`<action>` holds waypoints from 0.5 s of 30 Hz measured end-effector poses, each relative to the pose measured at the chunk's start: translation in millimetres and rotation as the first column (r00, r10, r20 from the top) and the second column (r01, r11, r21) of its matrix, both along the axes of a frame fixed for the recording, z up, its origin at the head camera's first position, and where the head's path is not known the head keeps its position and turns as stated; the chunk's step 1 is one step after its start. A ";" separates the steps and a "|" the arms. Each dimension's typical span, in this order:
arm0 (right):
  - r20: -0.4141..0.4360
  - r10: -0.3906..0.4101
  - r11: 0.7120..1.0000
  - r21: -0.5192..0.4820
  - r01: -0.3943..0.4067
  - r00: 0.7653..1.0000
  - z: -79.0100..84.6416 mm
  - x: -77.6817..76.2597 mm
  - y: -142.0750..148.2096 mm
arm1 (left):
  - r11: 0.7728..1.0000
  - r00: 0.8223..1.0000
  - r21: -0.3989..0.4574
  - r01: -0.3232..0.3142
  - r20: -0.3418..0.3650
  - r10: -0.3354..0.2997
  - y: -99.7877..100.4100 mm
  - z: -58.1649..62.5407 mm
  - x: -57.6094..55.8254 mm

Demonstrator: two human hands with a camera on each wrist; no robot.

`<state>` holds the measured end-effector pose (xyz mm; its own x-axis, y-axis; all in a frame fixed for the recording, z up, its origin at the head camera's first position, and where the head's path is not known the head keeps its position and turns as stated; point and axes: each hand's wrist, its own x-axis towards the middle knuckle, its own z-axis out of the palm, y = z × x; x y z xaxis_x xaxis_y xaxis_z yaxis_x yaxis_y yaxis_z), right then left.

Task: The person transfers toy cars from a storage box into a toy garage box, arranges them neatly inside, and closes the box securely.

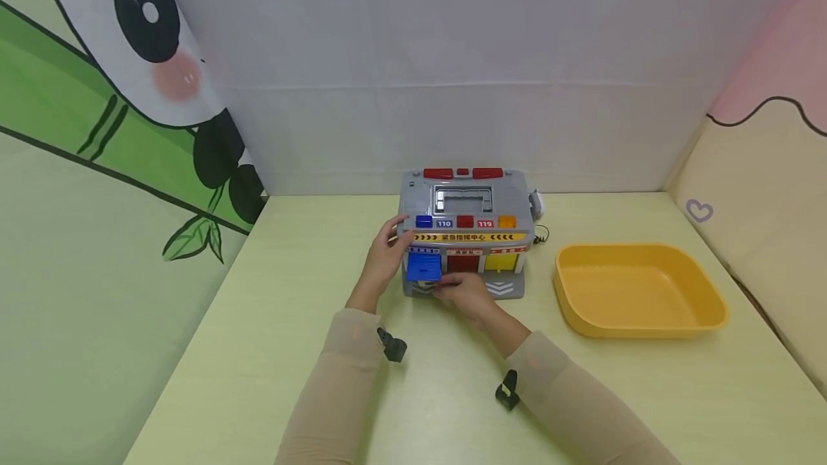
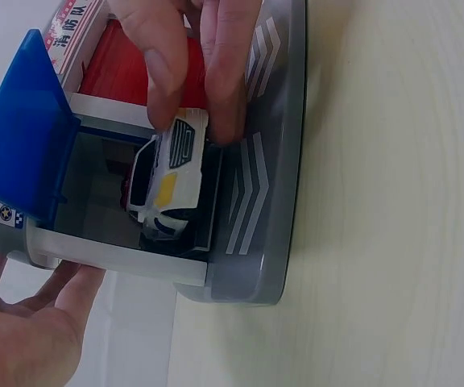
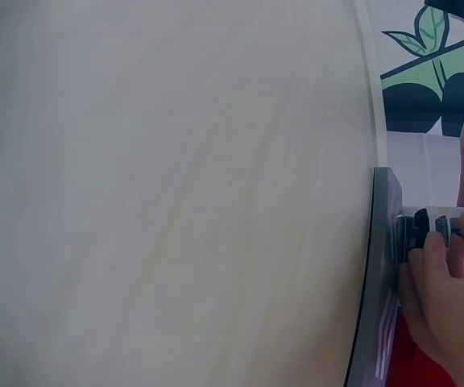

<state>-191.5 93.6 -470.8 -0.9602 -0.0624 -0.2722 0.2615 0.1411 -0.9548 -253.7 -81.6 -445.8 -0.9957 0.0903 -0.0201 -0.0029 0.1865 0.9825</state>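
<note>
A grey toy garage [image 1: 464,237] stands at the far side of the table, its blue door [image 1: 423,266] swung up. My left hand [image 1: 384,262] grips the garage's left side near the roof edge. Low at the front, my right hand [image 1: 468,297] pinches a small white toy car [image 2: 177,173] by one end, between thumb and fingers. In the left wrist view the car lies crosswise in the blue-door opening, partly over the sill. The garage's red door [image 1: 463,264] and yellow door [image 1: 501,262] are down.
A yellow tray [image 1: 639,331] sits on the table [image 1: 446,407] to the right of the garage. A white piece with a coiled cord [image 1: 541,235] is at the garage's right side. A white cloth wall [image 1: 465,92] rises just behind.
</note>
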 end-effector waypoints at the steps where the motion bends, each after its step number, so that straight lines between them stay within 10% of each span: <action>1: -0.002 -0.004 1.000 -0.001 0.004 1.000 -0.1 -0.2 0.0 | 1.000 1.000 0.001 -0.001 0.001 0.001 0.0 0.0 -0.2; 15: -0.005 0.050 0.998 -0.040 -0.050 0.999 -1.8 -7.3 0.8 | 1.000 1.000 -0.014 -0.008 0.008 0.008 0.7 1.0 -0.6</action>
<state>-198.8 94.4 -472.5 -0.9568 -0.1210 -0.2645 0.2510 0.1158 -0.9610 -254.3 -80.9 -444.8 -0.9962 0.0820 -0.0289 -0.0120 0.1998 0.9798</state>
